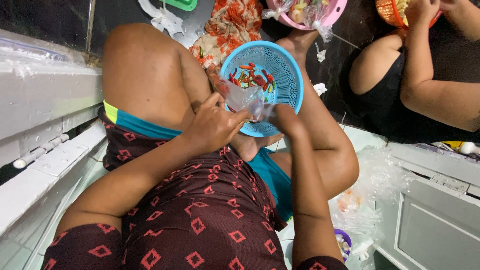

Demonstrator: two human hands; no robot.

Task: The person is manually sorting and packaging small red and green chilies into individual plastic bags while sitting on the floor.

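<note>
A: Both hands over the lap – left hand [212, 125] pinching a small clear plastic bag [243, 97], right hand [282, 117] closed on its other edge

B: And the bag sits just above the blue basket [285, 65] of chillies [252, 77]

We see a small clear plastic bag [243, 97] pinched between our left hand [212, 125] and right hand [285, 120], held over the near rim of the blue basket [287, 75]. Another knotted clear bag [316, 17] sits in the pink bowl [336, 11] at the top. Crumpled clear bags [367, 190] lie heaped at lower right.
</note>
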